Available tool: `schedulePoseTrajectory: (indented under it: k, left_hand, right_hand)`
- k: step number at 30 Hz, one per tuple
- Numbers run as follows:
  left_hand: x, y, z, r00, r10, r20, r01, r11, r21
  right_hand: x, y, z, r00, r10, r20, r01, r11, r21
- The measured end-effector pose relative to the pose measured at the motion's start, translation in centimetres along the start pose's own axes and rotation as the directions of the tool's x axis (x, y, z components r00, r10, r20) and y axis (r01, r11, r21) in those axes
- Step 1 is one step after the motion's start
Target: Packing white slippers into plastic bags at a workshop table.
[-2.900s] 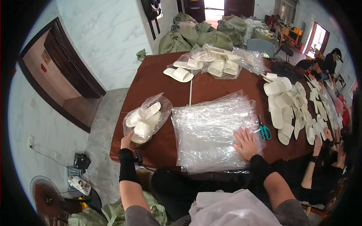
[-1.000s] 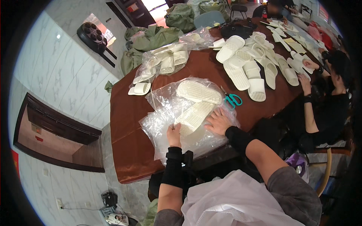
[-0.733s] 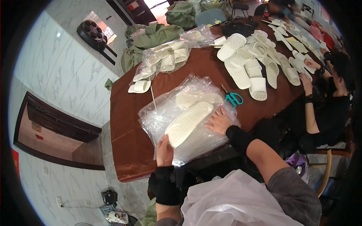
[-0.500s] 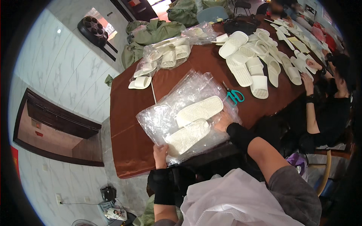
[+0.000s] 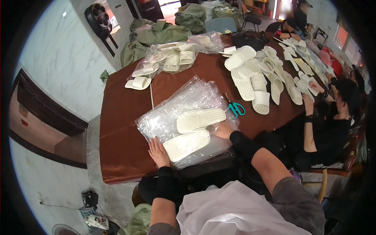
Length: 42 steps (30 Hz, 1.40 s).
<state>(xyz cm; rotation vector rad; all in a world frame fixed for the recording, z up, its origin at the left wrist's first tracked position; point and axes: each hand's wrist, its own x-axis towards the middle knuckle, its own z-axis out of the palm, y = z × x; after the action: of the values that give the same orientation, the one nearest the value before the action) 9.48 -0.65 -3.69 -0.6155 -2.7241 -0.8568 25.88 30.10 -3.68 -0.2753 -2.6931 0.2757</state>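
Two cream slippers, an upper one (image 5: 200, 120) and a lower one (image 5: 187, 144), lie side by side, textured soles up, on a stack of clear plastic bags (image 5: 156, 123). I cannot tell whether film covers them. My left hand (image 5: 158, 152) lies flat on the bags' near left edge, fingers stretched out, beside the lower slipper's tip. At the right ends of the slippers is my right hand (image 5: 223, 130), fingers curled in and partly hidden; what they grip does not show. Teal-handled scissors (image 5: 236, 110) lie just beyond it.
Loose cream slippers (image 5: 243, 84) are heaped at the right of the brown-covered table (image 5: 121, 156). Bagged slippers (image 5: 172, 60) lie at its far left, a single slipper (image 5: 138, 82) nearer. On the right, a co-worker (image 5: 333, 125) handles slippers. Green sacks (image 5: 164, 33) stand behind.
My left hand has let go of the bags' edge, moved slightly up and flattened on them. The slippers and my right hand keep about the same places; the whole view has shifted.
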Motion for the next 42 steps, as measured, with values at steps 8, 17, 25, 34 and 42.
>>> schedulePoseTrajectory:
  k: [8, 17, 25, 34, 42]
  left_hand:
    - [-0.2, -0.4, 0.0, 0.998, 0.01, -0.064, -0.003, 0.995, 0.102]
    - [0.1, 0.9, -0.7, 0.996, 0.035, -0.085, -0.021, 0.986, 0.168]
    - [-0.6, 0.0, -0.1, 0.995, 0.046, -0.088, -0.03, 0.984, 0.173]
    - [-0.2, 0.9, -0.4, 0.997, 0.021, -0.075, -0.008, 0.986, 0.169]
    - [-0.4, 0.6, -0.3, 0.996, 0.04, -0.084, -0.024, 0.985, 0.173]
  right_hand:
    - [1.0, 2.6, -7.7, 0.942, -0.099, 0.321, 0.03, 0.977, 0.212]
    - [1.5, 1.7, -9.7, 0.996, 0.009, -0.085, -0.002, 0.996, 0.084]
    - [3.0, -0.9, -7.7, 0.974, -0.05, 0.219, 0.039, 0.998, 0.057]
    - [2.9, 3.0, -13.7, 0.944, 0.251, 0.213, -0.301, 0.92, 0.25]
    - [0.6, 7.4, -18.7, 0.887, 0.461, -0.011, -0.297, 0.589, 0.751]
